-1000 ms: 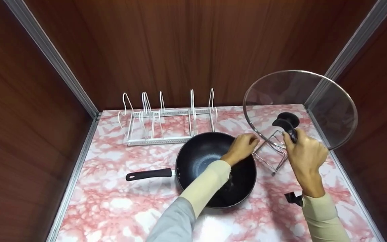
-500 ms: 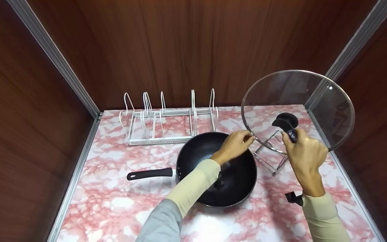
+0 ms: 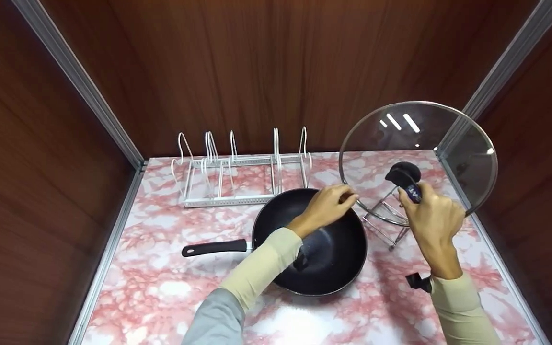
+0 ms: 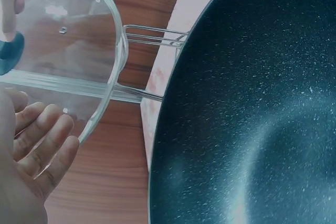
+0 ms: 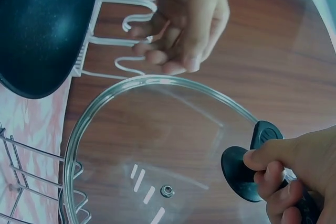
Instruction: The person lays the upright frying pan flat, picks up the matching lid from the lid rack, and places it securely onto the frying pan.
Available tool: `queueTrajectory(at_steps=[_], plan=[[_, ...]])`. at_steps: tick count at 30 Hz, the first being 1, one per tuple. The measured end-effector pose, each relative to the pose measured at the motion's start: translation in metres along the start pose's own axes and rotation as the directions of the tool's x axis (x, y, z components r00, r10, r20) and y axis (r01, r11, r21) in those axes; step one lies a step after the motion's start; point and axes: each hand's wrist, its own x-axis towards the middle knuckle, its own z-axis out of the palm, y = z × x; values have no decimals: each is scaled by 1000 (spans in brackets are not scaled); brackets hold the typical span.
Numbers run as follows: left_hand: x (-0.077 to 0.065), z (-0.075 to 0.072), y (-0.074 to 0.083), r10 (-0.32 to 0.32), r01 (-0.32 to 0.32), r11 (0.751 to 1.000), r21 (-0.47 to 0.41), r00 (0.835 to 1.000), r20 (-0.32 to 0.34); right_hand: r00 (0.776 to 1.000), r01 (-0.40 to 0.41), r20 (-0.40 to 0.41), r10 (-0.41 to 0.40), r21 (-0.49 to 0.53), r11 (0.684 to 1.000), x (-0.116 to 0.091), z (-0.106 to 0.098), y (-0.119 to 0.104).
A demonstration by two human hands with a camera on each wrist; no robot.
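My right hand [image 3: 435,215] grips the black handle [image 3: 404,176] of a large round glass lid [image 3: 381,129] with a metal rim. The lid stands tilted upright, its lower edge at a small chrome wire rack [image 3: 384,232]. My left hand [image 3: 327,205] holds nothing; its fingers are loosely bent close to the lid's left rim, with a gap showing in the right wrist view. Beneath my left forearm sits a black wok [image 3: 333,258] on the table. Its long black handle [image 3: 213,247] points left.
A white wire pan rack [image 3: 228,200] with several upright loops stands behind the wok on the left. The red and white marbled table [image 3: 161,287] is bounded by brown wood-grain walls [image 3: 257,72] with metal corner strips.
The lid has shifted slightly left and turned a little, so light reflections now show on it. My left hand has drawn back to the left, over the wok. The wok stays put.
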Motion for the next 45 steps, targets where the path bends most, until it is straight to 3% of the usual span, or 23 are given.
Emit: queueTrajectory(at_steps=[6, 22, 36, 45], plan=[[-8, -11, 0, 63, -62, 998, 21, 998, -26, 1000, -3, 29, 2, 13, 1000, -1, 1, -1], [-31, -39, -1, 137, -135, 990, 42, 989, -50, 996, -5, 92, 0, 59, 998, -3, 2, -7], [-51, -62, -8, 160, -154, 983, 96, 986, -57, 984, -36, 179, 22, 75, 996, -6, 3, -14], [-63, -75, -14, 154, -148, 985, 92, 986, -65, 978, -13, 209, -12, 115, 993, -8, 7, -18]])
